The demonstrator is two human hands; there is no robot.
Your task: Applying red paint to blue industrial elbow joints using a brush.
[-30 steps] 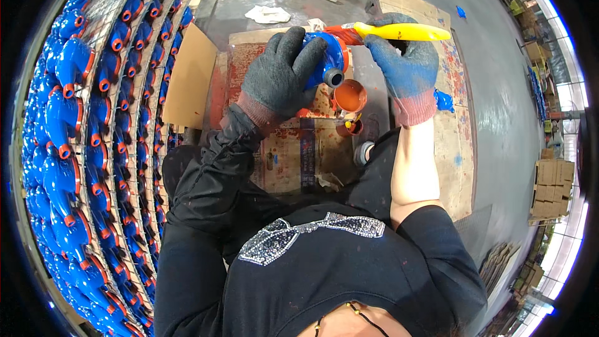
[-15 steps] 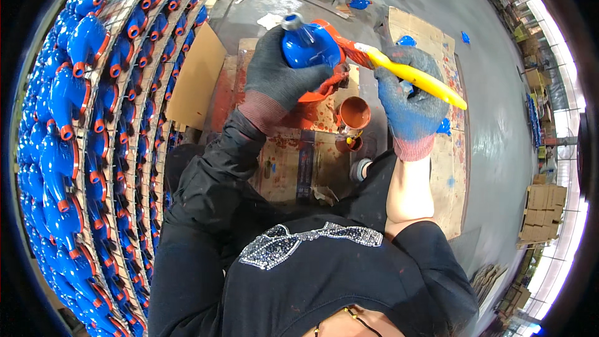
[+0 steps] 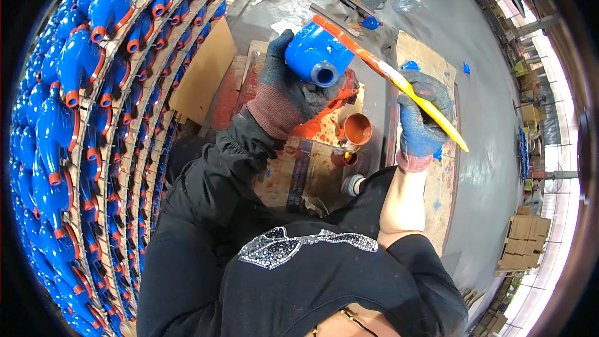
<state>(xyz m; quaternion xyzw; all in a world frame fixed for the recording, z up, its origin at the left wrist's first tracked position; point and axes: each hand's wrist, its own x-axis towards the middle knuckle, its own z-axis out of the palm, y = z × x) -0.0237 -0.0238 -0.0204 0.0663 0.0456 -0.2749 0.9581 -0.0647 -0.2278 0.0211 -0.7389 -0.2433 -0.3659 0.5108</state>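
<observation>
"Your left hand (image 3: 288, 84) was raised, cupped around the blue part (image 3: 318, 47)."
"And your right hand (image 3: 419, 128), fingers curled, gripped the brush (image 3: 391, 75), its far end at the part's edge; the cup (image 3: 357, 130) sat between your hands."

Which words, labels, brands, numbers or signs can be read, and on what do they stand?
None can be read.
Flat paint-stained brown cardboard: dark marks, too blurred.
Glossy blue hollow fitting in the left hand: no readable text.
Long yellow-handled paintbrush in the right hand: no readable text.
</observation>
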